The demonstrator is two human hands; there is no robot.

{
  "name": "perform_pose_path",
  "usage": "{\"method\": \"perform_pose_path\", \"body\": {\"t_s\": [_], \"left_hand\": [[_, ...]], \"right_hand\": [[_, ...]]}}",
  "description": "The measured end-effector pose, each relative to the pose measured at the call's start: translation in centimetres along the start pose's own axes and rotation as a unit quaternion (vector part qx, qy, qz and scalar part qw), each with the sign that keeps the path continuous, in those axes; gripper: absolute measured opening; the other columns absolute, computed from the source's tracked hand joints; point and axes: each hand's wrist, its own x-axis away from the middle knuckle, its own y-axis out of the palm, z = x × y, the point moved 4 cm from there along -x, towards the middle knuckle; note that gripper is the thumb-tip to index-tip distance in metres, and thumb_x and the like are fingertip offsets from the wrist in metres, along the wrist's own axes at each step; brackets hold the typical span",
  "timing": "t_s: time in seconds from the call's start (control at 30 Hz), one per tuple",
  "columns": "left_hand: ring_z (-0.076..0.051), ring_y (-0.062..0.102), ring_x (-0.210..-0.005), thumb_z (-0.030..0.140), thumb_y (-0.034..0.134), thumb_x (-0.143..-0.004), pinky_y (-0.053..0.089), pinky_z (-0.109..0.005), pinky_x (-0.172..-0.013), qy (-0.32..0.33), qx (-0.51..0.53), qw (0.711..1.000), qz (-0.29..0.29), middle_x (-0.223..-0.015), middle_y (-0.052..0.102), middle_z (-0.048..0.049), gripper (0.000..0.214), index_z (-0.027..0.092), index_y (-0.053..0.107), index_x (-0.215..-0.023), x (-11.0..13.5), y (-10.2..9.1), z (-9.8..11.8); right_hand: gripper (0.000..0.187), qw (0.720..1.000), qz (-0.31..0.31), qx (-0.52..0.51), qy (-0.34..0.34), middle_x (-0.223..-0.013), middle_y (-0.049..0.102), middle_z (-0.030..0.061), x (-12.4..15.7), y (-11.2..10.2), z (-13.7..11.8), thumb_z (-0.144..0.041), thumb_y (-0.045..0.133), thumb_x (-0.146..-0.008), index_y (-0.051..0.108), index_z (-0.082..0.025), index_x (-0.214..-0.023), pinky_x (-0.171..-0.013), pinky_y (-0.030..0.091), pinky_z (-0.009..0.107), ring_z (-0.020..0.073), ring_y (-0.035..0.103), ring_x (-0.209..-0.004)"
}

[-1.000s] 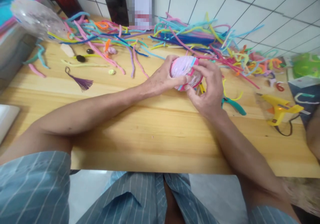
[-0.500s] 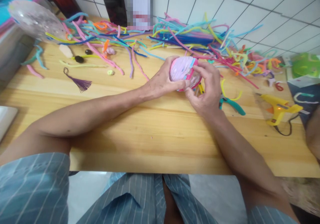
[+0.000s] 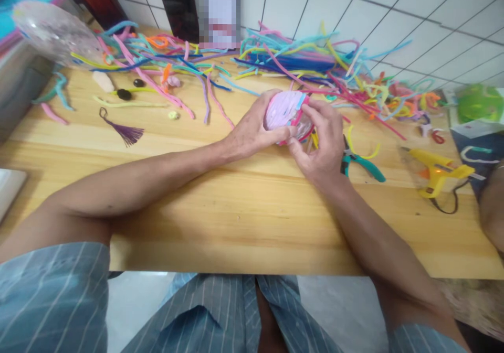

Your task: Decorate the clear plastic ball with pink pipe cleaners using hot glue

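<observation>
Between my hands, above the wooden table (image 3: 220,206), is a round ball-like craft piece (image 3: 282,110) covered in lilac pipe cleaners, with a pink and light-blue band along its right side. My left hand (image 3: 254,125) wraps round its left side, thumb across the front. On the right edge, my right hand (image 3: 323,138) pinches the pink band with thumb and fingertips. Green-handled pliers (image 3: 366,167) lie just right of my right hand, beside a bent yellow pipe cleaner (image 3: 364,143). Part of the piece is hidden behind my fingers.
Piles of coloured pipe cleaners (image 3: 291,62) line the tiled wall. A yellow glue gun (image 3: 439,169) with a lit orange light lies at the right, near another person's arm (image 3: 494,206). A purple tassel (image 3: 128,132) and black pompoms (image 3: 125,94) lie at the left.
Both hands and the round piece have shifted very slightly left, the right hand a little more. The grip on the piece stays the same.
</observation>
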Motion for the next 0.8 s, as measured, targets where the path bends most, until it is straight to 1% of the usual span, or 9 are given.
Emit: {"method": "perform_pose_path", "body": {"t_s": [0.1, 0.27, 0.4, 0.47, 0.53, 0.57, 0.6, 0.7, 0.8], "left_hand": [[-0.042, 0.06, -0.161, 0.094, 0.079, -0.093, 0.051, -0.061, -0.136, 0.001, -0.008, 1.0, -0.01, -0.162, 0.067, -0.0138, 0.101, 0.029, 0.049, -0.164, 0.0, -0.2, -0.2], [-0.04, 0.065, -0.154, 0.098, 0.078, -0.091, 0.056, -0.06, -0.132, 0.019, -0.023, 0.999, -0.022, -0.165, 0.065, -0.0131, 0.107, 0.029, 0.044, -0.166, 0.2, -0.3, -0.5], [-0.042, 0.061, -0.16, 0.098, 0.074, -0.094, 0.051, -0.062, -0.136, 0.027, -0.027, 0.999, 0.006, -0.166, 0.064, -0.0155, 0.105, 0.03, 0.043, -0.167, 0.5, -0.2, -0.9], [-0.042, 0.06, -0.161, 0.096, 0.075, -0.095, 0.05, -0.063, -0.137, 0.032, -0.028, 0.999, 0.015, -0.167, 0.063, -0.0162, 0.104, 0.031, 0.042, -0.168, 0.7, -0.2, -1.1], [-0.041, 0.061, -0.16, 0.094, 0.076, -0.095, 0.05, -0.062, -0.137, 0.036, -0.026, 0.999, 0.019, -0.169, 0.061, -0.0161, 0.103, 0.031, 0.04, -0.169, 0.9, -0.3, -1.3], [-0.04, 0.061, -0.16, 0.094, 0.076, -0.095, 0.051, -0.061, -0.138, 0.037, -0.027, 0.999, 0.02, -0.169, 0.061, -0.0159, 0.104, 0.032, 0.04, -0.169, 0.9, -0.3, -1.3], [-0.04, 0.061, -0.16, 0.094, 0.077, -0.094, 0.051, -0.061, -0.138, 0.038, -0.029, 0.999, 0.022, -0.169, 0.061, -0.0157, 0.105, 0.032, 0.04, -0.169, 1.0, -0.4, -1.4], [-0.04, 0.06, -0.161, 0.094, 0.078, -0.093, 0.05, -0.061, -0.139, 0.038, -0.042, 0.998, 0.031, -0.169, 0.06, -0.016, 0.106, 0.031, 0.039, -0.17, 1.2, -0.5, -1.3], [-0.041, 0.06, -0.162, 0.094, 0.078, -0.093, 0.049, -0.064, -0.14, 0.043, -0.052, 0.997, 0.039, -0.171, 0.059, -0.0174, 0.108, 0.03, 0.038, -0.171, 1.3, -0.5, -1.1]], "right_hand": [[0.067, 0.999, -0.005, 0.025, -0.02, -0.164, 0.07, 0.0164, 0.1, -0.1, 0.1, -0.042, 0.07, -0.107, 0.054, -0.03, -0.17, -0.128, 0.059, 0.07, 0.039, 0.069, -0.154], [0.06, 0.998, -0.024, 0.047, 0.029, -0.165, 0.071, 0.0156, 0.2, 0.4, -0.4, -0.042, 0.07, -0.107, 0.059, -0.033, -0.165, -0.13, 0.059, 0.07, 0.039, 0.068, -0.155], [0.06, 0.999, -0.035, 0.032, 0.026, -0.164, 0.072, 0.0166, -0.4, -0.3, -1.0, -0.047, 0.071, -0.108, 0.06, -0.031, -0.165, -0.13, 0.059, 0.071, 0.0389, 0.069, -0.154], [0.057, 0.997, -0.048, 0.031, 0.047, -0.161, 0.075, 0.0151, -1.2, -2.0, -0.7, -0.05, 0.072, -0.108, 0.064, -0.032, -0.161, -0.131, 0.057, 0.071, 0.0389, 0.07, -0.153], [0.048, 0.994, -0.052, 0.049, 0.087, -0.153, 0.081, 0.0127, -2.1, -4.7, 0.3, -0.05, 0.074, -0.107, 0.072, -0.032, -0.152, -0.13, 0.058, 0.067, 0.0362, 0.074, -0.147], [0.044, 0.991, -0.045, 0.064, 0.113, -0.146, 0.084, 0.0122, -2.4, -6.4, 1.1, -0.049, 0.074, -0.106, 0.075, -0.03, -0.146, -0.127, 0.06, 0.064, 0.0342, 0.077, -0.141], [0.04, 0.983, -0.04, 0.081, 0.162, -0.14, 0.087, 0.0123, -2.4, -8.1, 2.1, -0.046, 0.074, -0.105, 0.079, -0.028, -0.14, -0.124, 0.062, 0.059, 0.031, 0.08, -0.134], [0.025, 0.93, -0.013, 0.123, 0.346, -0.116, 0.092, 0.0097, -0.6, -12.6, 5.2, -0.034, 0.077, -0.093, 0.085, -0.026, -0.115, -0.105, 0.066, 0.043, 0.024, 0.083, -0.103], [0.014, 0.863, -0.025, 0.17, 0.475, -0.102, 0.09, 0.0079, 3.6, -15.7, 7.0, -0.03, 0.082, -0.082, 0.083, -0.027, -0.096, -0.101, 0.064, 0.04, 0.0244, 0.08, -0.096]]}}
